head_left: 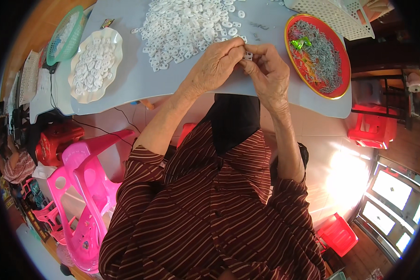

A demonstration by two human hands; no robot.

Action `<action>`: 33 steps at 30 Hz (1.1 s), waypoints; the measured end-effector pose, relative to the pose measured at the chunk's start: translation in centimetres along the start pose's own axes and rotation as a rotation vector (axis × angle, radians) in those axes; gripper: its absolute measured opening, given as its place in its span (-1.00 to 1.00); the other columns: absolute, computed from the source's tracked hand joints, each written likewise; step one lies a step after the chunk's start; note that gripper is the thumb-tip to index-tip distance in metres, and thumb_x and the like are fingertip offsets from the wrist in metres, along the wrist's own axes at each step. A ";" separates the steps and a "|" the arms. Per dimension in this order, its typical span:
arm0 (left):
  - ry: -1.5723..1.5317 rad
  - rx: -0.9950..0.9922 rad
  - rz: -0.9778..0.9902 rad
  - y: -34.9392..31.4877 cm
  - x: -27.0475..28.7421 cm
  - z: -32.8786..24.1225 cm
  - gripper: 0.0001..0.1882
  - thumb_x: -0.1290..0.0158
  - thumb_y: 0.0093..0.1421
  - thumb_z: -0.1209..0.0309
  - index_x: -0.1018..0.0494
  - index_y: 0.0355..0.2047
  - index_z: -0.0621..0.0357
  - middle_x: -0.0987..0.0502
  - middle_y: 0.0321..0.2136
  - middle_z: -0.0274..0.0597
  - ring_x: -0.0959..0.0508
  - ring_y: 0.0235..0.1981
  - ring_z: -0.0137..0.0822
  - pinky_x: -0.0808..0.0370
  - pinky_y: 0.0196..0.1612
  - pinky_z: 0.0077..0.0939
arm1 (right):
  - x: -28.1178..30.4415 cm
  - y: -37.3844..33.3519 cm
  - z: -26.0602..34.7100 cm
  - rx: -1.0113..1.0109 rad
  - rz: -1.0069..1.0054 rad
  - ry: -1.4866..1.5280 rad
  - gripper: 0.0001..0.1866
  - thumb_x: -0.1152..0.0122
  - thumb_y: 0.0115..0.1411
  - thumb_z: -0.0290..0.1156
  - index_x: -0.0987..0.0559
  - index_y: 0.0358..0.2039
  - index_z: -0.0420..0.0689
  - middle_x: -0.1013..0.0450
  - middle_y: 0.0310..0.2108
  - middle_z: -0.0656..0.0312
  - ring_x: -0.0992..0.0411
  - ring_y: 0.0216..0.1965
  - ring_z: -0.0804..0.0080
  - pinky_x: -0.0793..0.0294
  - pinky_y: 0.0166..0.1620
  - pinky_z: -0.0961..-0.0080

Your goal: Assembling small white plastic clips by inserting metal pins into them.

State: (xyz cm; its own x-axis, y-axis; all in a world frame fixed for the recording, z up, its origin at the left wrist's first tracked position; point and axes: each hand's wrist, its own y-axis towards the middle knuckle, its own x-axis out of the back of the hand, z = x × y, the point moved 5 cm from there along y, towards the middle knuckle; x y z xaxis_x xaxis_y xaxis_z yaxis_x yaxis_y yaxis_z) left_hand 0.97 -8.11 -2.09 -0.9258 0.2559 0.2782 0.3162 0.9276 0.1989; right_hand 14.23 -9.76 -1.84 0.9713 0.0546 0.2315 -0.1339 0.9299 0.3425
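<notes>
Above the near edge of the table my two hands meet. My right hand (269, 73) pinches a small white plastic piece with holes (248, 56) between thumb and fingers. My left hand (218, 64) is closed, its fingertips at the same piece; what lies between them is hidden. Beyond my hands spreads a heap of similar white plastic pieces (184, 30). To the right stands a red tray with a gold rim (291, 57), filled with small grey metal parts (329, 58) and a green wrapper (301, 43). A scalloped white plate (81, 97) of white pieces (95, 65) sits at the left.
A few loose metal parts (259, 25) lie between heap and tray. A green basket (51, 51) stands far left, a white perforated basket (333, 16) far right, with part of another person's hand (377, 8) beside it. Pink chairs (81, 163) and red stools (375, 128) surround the table.
</notes>
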 end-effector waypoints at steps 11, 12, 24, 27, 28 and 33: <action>-0.023 -0.006 0.042 -0.1 -0.3 -0.3 -0.70 0.23 0.25 0.25 -0.25 -0.48 0.24 -0.24 -0.64 -0.20 -0.22 -0.56 -0.40 -0.24 -0.45 -0.47 | 0.3 0.0 0.2 -0.044 0.029 0.127 -0.84 -0.24 0.10 -0.59 -0.50 -0.28 -0.27 -0.50 -0.46 0.26 -0.42 -0.43 0.64 -0.42 -0.38 0.73; -0.026 -0.004 0.041 0.0 -0.3 -0.4 -0.70 0.23 0.25 0.25 -0.25 -0.48 0.24 -0.24 -0.64 -0.20 -0.22 -0.56 -0.40 -0.24 -0.45 -0.47 | 0.3 0.0 0.2 -0.064 0.060 0.079 -0.85 -0.23 0.11 -0.59 -0.51 -0.28 -0.28 -0.51 -0.44 0.24 -0.44 -0.41 0.62 -0.43 -0.36 0.73; -0.124 -0.041 -0.066 -0.5 -0.5 -1.5 -0.77 0.16 0.24 0.33 -0.30 -0.48 0.24 -0.29 -0.66 -0.30 -0.26 -0.60 -0.48 -0.28 -0.50 -0.52 | 1.0 1.0 0.6 -0.119 0.000 0.285 -0.84 -0.11 0.20 -0.54 -0.53 -0.22 -0.31 -0.50 -0.43 0.25 -0.41 -0.45 0.62 -0.43 -0.36 0.71; -0.197 -0.091 -0.145 -0.9 -0.8 -1.2 -0.80 0.12 0.24 0.36 -0.33 -0.42 0.26 -0.36 -0.64 -0.30 -0.31 -0.60 -0.53 -0.29 -0.50 -0.59 | 4.2 4.4 2.2 0.043 -0.109 0.030 -0.85 -0.10 0.18 -0.53 -0.55 -0.24 -0.28 -0.49 -0.45 0.29 -0.40 -0.47 0.66 -0.42 -0.37 0.72; -0.198 -0.100 -0.149 -1.2 -0.6 -1.5 -0.80 0.12 0.24 0.36 -0.33 -0.42 0.26 -0.36 -0.64 -0.30 -0.31 -0.60 -0.53 -0.29 -0.50 -0.59 | 6.0 6.6 3.7 0.053 -0.194 -0.153 -0.83 -0.09 0.17 -0.51 -0.56 -0.24 -0.26 -0.50 -0.46 0.30 -0.40 -0.47 0.68 -0.42 -0.37 0.72; -0.258 0.073 -0.123 -2.4 -1.2 -1.1 -0.80 0.14 0.27 0.33 -0.34 -0.39 0.21 -0.33 -0.64 -0.34 -0.23 -0.61 -0.60 -0.21 -0.55 -0.66 | 18.0 17.3 2.1 0.350 -0.346 -0.618 -0.82 -0.13 0.12 -0.45 -0.61 -0.26 -0.15 -0.54 -0.46 0.26 -0.45 -0.47 0.60 -0.43 -0.36 0.65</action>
State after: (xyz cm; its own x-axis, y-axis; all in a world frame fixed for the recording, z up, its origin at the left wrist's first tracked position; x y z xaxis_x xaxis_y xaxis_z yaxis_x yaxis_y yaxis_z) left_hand 1.59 -10.95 -1.89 -0.9814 0.1920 0.0064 0.1909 0.9708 0.1455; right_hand 29.00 6.50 10.18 0.6973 -0.5248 0.4883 0.0026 0.6830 0.7304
